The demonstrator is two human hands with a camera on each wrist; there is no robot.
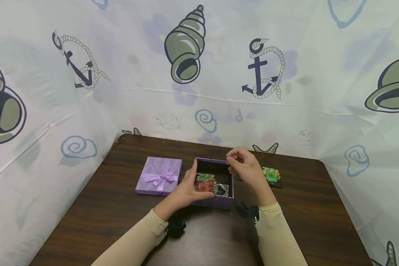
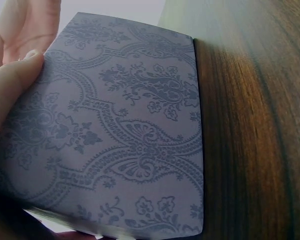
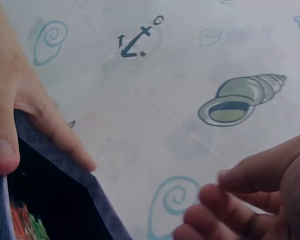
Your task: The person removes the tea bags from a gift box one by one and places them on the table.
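Note:
A purple patterned gift box (image 1: 216,202) stands without its lid on the table. My left hand (image 1: 185,188) holds its left side, the thumb along the front rim and the fingers at the side wall. Inside lie a red picture packet (image 1: 204,186) and a grey-green one (image 1: 222,189). My right hand (image 1: 249,170) hovers at the box's back right corner. In the right wrist view its fingers (image 3: 215,202) are loosely bent, with nothing visible between them. The box's patterned wall (image 2: 140,125) fills much of the left wrist view.
Left of the box lies its purple lid (image 1: 158,175) with a ribbon bow. A green picture packet (image 1: 271,175) rests on the table right of the box, partly behind the right hand. Printed cloth (image 1: 226,122) hangs behind the brown wooden table (image 1: 312,214).

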